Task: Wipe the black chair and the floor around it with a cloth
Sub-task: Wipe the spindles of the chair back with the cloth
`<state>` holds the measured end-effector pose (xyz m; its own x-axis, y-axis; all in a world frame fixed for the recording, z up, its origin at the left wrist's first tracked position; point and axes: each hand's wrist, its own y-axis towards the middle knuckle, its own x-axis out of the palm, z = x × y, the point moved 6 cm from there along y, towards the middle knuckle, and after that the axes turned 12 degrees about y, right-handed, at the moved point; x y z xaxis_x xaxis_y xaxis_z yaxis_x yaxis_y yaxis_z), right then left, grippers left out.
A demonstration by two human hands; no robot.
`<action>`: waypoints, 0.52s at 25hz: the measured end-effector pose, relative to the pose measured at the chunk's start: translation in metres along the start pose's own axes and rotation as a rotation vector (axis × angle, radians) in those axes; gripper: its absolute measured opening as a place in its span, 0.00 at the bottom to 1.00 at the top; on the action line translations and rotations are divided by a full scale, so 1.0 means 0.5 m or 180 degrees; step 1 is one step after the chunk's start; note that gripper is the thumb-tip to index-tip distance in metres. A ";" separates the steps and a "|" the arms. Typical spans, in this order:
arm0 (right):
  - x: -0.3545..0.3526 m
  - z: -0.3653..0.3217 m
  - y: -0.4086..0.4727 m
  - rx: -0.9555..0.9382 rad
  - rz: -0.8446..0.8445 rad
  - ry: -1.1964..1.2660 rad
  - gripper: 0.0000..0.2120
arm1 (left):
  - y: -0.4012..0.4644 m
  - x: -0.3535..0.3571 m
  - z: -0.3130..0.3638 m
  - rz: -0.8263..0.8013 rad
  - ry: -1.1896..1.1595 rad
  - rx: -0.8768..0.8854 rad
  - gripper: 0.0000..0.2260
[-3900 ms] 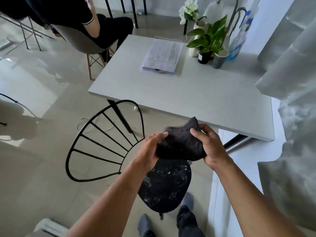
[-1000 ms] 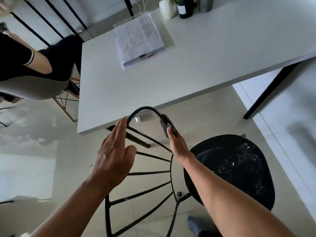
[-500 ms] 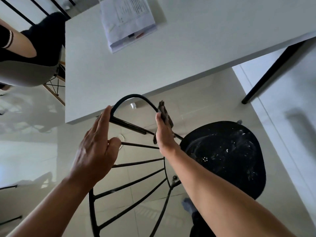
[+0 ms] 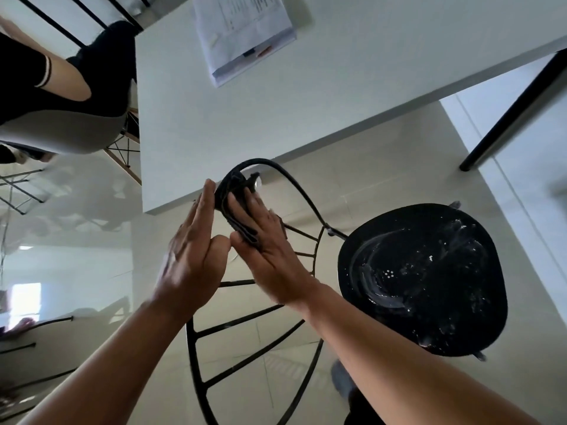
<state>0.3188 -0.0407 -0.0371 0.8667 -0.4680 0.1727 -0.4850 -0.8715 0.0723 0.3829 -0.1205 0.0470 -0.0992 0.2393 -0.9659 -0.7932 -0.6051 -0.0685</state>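
**Wiping the top of the chair's back rail**

Nearest, both forearms reach up from the bottom edge. The left hand (image 4: 191, 256) is flat, fingers straight, pressing against the cloth (image 4: 234, 204) from the left; the right hand (image 4: 267, 250) lies flat against the other side, so the dark folded cloth is sandwiched between the palms round the curved rail of the black chair (image 4: 306, 204).

The backrest step looks to be in hand. Next, probably, slide the clamped cloth along the rail's arc.

The cloth's long axis runs up-left to down-right. The seat (image 4: 423, 280), right, is smeared white. Beyond stands the white table (image 4: 276, 118).
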 end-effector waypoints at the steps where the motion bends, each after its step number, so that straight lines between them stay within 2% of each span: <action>1: -0.002 0.024 -0.004 0.0040 0.0022 -0.0049 0.26 | 0.000 0.003 -0.004 -0.0033 -0.0031 -0.0030 0.36; 3: -0.019 0.088 -0.018 0.0298 0.0216 0.0051 0.25 | -0.002 0.005 -0.007 -0.0092 -0.0092 -0.0127 0.36; 6: -0.067 0.248 -0.061 0.1285 0.0811 0.0618 0.26 | -0.002 0.006 -0.006 -0.0104 -0.0164 -0.0209 0.36; 8: -0.089 0.352 -0.086 0.1922 0.1049 0.0681 0.33 | 0.000 0.007 -0.009 -0.0074 -0.0166 -0.0257 0.35; 10: -0.097 0.414 -0.099 0.2033 0.1076 0.0817 0.38 | 0.000 0.006 -0.010 -0.0082 -0.0184 -0.0299 0.34; 11: -0.094 0.428 -0.096 0.2057 0.1165 0.0932 0.35 | 0.000 0.005 -0.009 -0.0102 -0.0209 -0.0292 0.34; 13: -0.079 0.367 -0.086 0.2145 0.1303 0.1084 0.32 | 0.001 0.002 -0.003 -0.0113 -0.0242 -0.0271 0.34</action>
<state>0.3268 -0.0116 -0.2275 0.5041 -0.7891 0.3510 -0.4855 -0.5951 -0.6404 0.3833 -0.1217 0.0455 -0.1197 0.3167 -0.9409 -0.7434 -0.6567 -0.1265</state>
